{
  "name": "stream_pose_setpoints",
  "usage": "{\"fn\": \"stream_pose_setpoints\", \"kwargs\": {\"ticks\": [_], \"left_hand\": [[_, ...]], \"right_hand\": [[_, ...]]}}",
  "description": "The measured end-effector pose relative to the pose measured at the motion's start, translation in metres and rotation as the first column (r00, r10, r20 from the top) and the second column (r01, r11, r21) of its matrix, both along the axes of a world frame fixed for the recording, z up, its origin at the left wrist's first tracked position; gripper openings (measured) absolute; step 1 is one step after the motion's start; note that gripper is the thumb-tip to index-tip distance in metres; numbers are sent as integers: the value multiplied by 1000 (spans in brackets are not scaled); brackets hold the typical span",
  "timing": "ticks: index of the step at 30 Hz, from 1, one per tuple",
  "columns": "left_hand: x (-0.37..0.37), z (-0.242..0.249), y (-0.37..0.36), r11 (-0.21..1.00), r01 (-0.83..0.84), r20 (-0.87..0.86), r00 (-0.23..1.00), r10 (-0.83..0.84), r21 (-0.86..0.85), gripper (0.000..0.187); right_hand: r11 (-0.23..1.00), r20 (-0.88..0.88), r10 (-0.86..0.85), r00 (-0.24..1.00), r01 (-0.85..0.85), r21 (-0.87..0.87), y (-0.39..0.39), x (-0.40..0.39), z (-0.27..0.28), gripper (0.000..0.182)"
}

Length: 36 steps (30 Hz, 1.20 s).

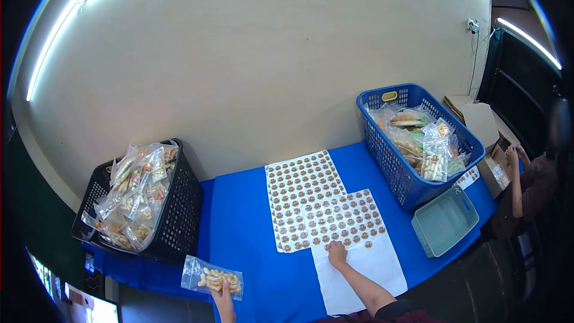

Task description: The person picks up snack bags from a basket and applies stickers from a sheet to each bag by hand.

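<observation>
At the lower left of the frame the left hand (224,296) presses its fingers flat on a clear snack bag (212,277) that lies on the blue bench (245,227); the grip is not closed around the bag, only resting on its near edge. Toward the lower centre the right hand (336,253) reaches to the sticker sheet (353,221), fingertips bent down on the lowest row of round brown stickers, where the printed part gives way to bare white backing. Whether a sticker is already pinched between the fingers cannot be told at this size. A second, fuller sheet (299,194) lies just beside and partly under the first, toward the wall.

The step in hand looks like peeling one sticker for the bag. The next move would call for lifting a sticker's edge cleanly, then carrying it left to the bag while the left hand keeps the bag flat.

A black basket (179,215) of filled bags stands at the left, a blue basket (382,143) of bags at the right, with a grey tray (445,221) in front of it. Another person's hand (512,154) works at the far right edge.
</observation>
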State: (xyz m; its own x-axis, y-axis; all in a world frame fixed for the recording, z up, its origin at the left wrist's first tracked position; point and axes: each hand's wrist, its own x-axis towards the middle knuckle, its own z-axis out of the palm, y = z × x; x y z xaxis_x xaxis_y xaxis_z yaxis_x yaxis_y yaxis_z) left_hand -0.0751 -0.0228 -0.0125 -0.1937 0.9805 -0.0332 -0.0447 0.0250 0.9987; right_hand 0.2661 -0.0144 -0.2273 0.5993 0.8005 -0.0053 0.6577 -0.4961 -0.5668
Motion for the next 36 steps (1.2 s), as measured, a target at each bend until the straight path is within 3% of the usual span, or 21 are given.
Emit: {"fn": "stream_pose_setpoints", "kwargs": {"ticks": [4, 7, 10, 14, 17, 19, 24, 25, 27, 30, 31, 33, 35, 36], "left_hand": [[-24, -3, -18, 999, -27, 99, 995, 29, -21, 50], [-33, -2, -32, 978, -94, -109, 991, 75, -186, 23], [-29, -5, -40, 977, -89, -53, 995, 80, -195, 27], [-32, -17, -38, 973, -53, -41, 998, 45, -223, 25], [-26, -19, -42, 994, -72, -23, 997, 71, -88, 50], [-23, -10, -48, 993, -85, 2, 996, 86, -84, 51], [-42, -28, -52, 993, -111, 32, 993, 113, -40, 52], [-47, -29, -52, 992, -106, -36, 994, 104, -66, 40], [-50, -25, -51, 988, -94, -168, 983, 73, -120, 24], [-36, -19, -48, 987, -80, -165, 985, 56, -142, 25], [-28, -21, -45, 992, -54, -78, 996, 45, -117, 29], [-5, -30, -39, 998, -15, 101, 995, 21, -66, 44], [18, -40, -33, 991, 102, 102, 990, -94, -84, 36], [30, -41, -31, 984, 158, 100, 984, -150, -84, 33]], "right_hand": [[998, 55, 28, 998, -30, 47, -8, -7, 5, 17], [975, 82, -7, 997, -12, 222, -15, -13, 10, 14], [959, 124, -46, 991, 9, 283, -14, -16, 5, 15], [980, 70, -26, 997, 12, 197, -12, -19, 18, 17], [991, 124, -17, 992, 1, 131, -5, -16, 8, 21], [991, 143, 0, 990, -19, 132, -2, -12, -1, 18], [982, 46, -45, 998, 35, 185, 1, -11, 4, 11], [975, 36, -66, 997, 56, 215, 2, -9, -1, 9], [980, -34, -39, 999, 45, 192, 5, -3, -2, 9], [958, -172, 101, 980, -49, 284, 10, 2, -5, 9], [936, -215, 171, 961, -91, 339, 14, 2, -6, 9], [896, -565, 347, 749, -87, 435, 0, -9, 69, 12], [920, -822, 366, 437, -38, 390, -20, -3, 147, 12], [889, -791, 430, 434, -50, 456, -31, 4, 186, 12]]}}
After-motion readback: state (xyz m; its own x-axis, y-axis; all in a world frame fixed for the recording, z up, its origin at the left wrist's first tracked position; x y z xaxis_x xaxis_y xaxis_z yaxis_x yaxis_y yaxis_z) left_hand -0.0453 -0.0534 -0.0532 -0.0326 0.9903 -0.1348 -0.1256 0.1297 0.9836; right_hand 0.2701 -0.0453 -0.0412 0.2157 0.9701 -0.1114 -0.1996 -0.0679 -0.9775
